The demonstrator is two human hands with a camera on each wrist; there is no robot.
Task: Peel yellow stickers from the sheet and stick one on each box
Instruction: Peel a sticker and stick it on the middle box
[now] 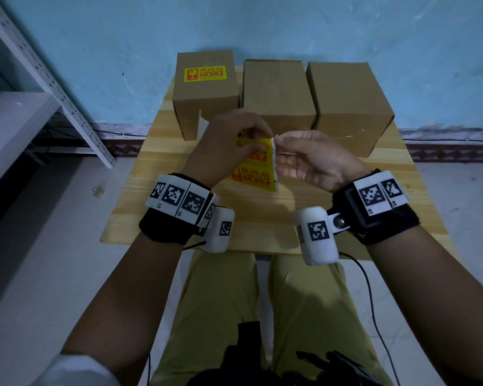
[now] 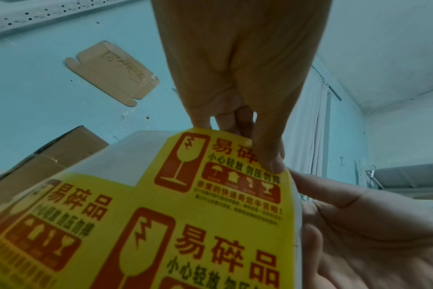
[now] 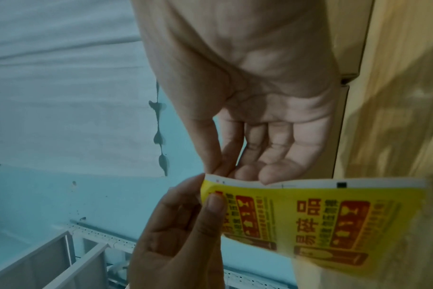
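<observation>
I have the sticker sheet (image 1: 258, 174) held up between both hands, above the near half of the bench (image 1: 151, 151). My left hand (image 1: 223, 143) has its grip closed on the sheet's top corner, thumb on the yellow printed face and fingers curled behind it. From the right wrist view that thumb (image 3: 214, 203) presses right at the corner of the top sticker. My right hand (image 1: 315, 160) sits just to the right of that grip, palm up; thumb and forefinger pinch the white backing edge of the sheet at the same corner, while the other fingers lie loosely extended. Whether the sticker corner has lifted from the backing I cannot tell.

Below the grip the sheet hangs down with more yellow stickers (image 2: 210, 244) on it.

Beyond the grip, three cardboard boxes stand in a row at the far side of the bench. The left box (image 1: 205, 93) carries a yellow sticker (image 1: 205, 73) on its top. The middle box (image 1: 276, 90) and the right box (image 1: 346, 107) show bare cardboard tops. Behind them is a blue wall (image 1: 262, 23).
</observation>
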